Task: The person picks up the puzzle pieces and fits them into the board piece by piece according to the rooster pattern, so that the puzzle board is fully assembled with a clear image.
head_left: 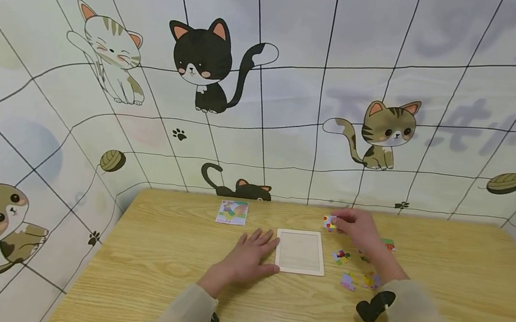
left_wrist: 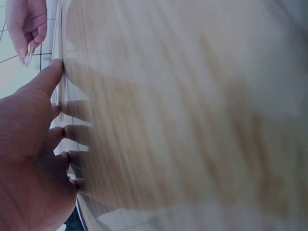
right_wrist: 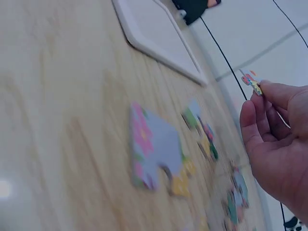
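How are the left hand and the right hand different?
The left hand lies spread on the table; the right hand is held above it. The left hand holds nothing beside the tray, while the right hand pinches a puzzle piece. Both come out of pale sleeves.

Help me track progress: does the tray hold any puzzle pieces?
No, the tray shows only its bare floor in the head view.

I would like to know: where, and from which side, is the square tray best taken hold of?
Probably grip the tray by the right side of its rim, coming from the right. It lies flat on the table, its edge looks thick enough to pinch, and the left hand lies at its left side, so the right side is freer.
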`<state>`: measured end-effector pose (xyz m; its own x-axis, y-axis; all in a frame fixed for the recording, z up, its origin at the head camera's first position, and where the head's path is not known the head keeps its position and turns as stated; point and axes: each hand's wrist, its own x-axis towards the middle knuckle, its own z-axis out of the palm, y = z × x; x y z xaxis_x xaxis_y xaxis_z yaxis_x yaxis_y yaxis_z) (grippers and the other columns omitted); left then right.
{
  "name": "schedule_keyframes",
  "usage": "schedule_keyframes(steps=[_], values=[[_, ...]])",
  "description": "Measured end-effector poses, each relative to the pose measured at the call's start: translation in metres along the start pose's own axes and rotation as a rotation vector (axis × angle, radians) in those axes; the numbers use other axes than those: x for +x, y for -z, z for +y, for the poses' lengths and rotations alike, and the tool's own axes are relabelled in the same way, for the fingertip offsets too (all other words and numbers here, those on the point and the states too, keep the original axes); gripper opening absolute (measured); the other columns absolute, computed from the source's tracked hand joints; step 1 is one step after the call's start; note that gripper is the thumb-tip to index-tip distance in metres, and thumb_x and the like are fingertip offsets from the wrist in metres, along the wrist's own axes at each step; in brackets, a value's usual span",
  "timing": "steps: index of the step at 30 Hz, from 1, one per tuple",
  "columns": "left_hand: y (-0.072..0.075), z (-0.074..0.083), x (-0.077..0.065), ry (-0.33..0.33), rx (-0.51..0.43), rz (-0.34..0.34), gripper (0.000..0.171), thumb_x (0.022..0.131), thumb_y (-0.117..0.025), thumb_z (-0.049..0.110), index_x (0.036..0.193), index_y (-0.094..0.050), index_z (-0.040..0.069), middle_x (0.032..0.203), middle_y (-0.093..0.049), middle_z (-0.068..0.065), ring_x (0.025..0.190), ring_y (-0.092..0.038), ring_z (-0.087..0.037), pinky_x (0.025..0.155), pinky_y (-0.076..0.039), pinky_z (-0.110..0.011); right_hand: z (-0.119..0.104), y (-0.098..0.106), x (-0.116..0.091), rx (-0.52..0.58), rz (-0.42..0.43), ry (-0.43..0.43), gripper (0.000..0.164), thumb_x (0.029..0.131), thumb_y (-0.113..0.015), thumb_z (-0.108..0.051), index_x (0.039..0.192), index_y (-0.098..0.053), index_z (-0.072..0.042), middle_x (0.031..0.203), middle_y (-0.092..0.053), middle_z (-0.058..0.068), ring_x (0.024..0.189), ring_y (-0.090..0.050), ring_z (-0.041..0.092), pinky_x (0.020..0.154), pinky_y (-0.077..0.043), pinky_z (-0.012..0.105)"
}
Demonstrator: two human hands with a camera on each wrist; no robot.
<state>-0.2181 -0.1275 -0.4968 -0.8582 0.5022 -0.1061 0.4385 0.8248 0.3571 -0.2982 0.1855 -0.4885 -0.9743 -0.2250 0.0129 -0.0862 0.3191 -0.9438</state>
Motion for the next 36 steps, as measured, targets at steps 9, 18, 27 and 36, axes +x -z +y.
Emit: schedule_keyframes(steps=[9, 18, 27, 36], values=[[0.002, 0.001, 0.000, 0.009, 0.003, 0.002, 0.072, 0.103, -0.058, 0.050, 0.161, -0.036, 0.015, 0.169, -0.023, -0.008, 0.155, -0.015, -0.035, 0.121, -0.012, -0.060, -0.009, -0.034, 0.002, 0.067, -0.044, -0.020, 0.030, 0.100, -0.067, -0.007, 0.122, -0.065, 0.014, 0.100, -0.071, 0.017, 0.085, -0.071, 0.026, 0.079, -0.060, 0.038], [0.002, 0.004, 0.000, 0.022, 0.002, -0.011, 0.071, 0.103, -0.058, 0.051, 0.161, -0.037, 0.015, 0.168, -0.024, -0.008, 0.155, -0.016, -0.035, 0.121, -0.013, -0.060, -0.011, -0.059, 0.001, 0.019, -0.077, -0.032, 0.026, 0.100, -0.067, -0.006, 0.119, -0.067, 0.011, 0.103, -0.072, 0.018, 0.083, -0.070, 0.022, 0.076, -0.060, 0.034], [0.003, 0.005, -0.001, 0.020, -0.004, -0.008, 0.070, 0.103, -0.059, 0.049, 0.160, -0.038, 0.014, 0.168, -0.026, -0.010, 0.155, -0.017, -0.036, 0.121, -0.015, -0.061, -0.018, -0.082, 0.003, -0.081, -0.042, 0.004, 0.019, 0.096, -0.070, -0.003, 0.111, -0.072, 0.010, 0.094, -0.074, 0.015, 0.074, -0.069, 0.017, 0.068, -0.059, 0.030], [0.003, 0.004, -0.001, 0.016, 0.015, -0.001, 0.070, 0.103, -0.058, 0.049, 0.160, -0.038, 0.014, 0.168, -0.026, -0.010, 0.155, -0.018, -0.037, 0.120, -0.015, -0.060, -0.014, -0.095, 0.007, -0.176, -0.011, 0.036, 0.015, 0.093, -0.072, -0.002, 0.105, -0.075, 0.006, 0.086, -0.073, 0.008, 0.070, -0.065, 0.013, 0.064, -0.053, 0.027]])
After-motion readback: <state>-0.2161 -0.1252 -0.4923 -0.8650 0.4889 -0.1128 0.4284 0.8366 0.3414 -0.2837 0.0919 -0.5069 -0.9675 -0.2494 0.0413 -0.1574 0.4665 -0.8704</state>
